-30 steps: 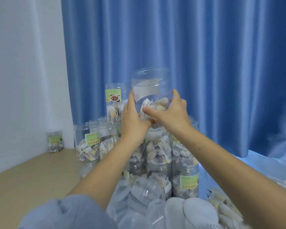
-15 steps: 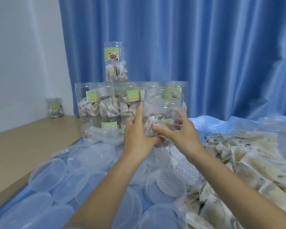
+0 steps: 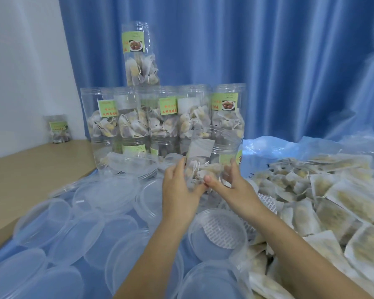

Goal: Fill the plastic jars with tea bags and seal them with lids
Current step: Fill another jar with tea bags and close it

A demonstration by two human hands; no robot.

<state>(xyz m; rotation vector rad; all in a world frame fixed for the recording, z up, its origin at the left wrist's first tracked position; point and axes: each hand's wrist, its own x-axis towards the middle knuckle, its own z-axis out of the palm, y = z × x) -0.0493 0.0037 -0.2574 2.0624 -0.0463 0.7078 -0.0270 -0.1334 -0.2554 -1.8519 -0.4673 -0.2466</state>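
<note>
A clear plastic jar [image 3: 214,152] with tea bags in its lower part is held upright between both hands, just above the blue sheet. My left hand [image 3: 178,188] grips its left side and my right hand [image 3: 233,188] grips its right side. The jar's mouth shows no lid. Loose tea bags [image 3: 333,203] lie in a heap to the right. Many clear lids [image 3: 99,229] are spread on the left and front, and one lid with a white liner [image 3: 217,233] lies below my hands.
A stack of filled, labelled jars [image 3: 164,119] stands behind, with one jar on top [image 3: 139,55]. A single small jar [image 3: 58,129] sits by the white wall on the wooden surface [image 3: 30,173]. A blue curtain [image 3: 268,61] hangs behind.
Both hands have brought the jar down from high in front of the stack to just above the sheet. The view has tilted down, showing lids and tea bags.
</note>
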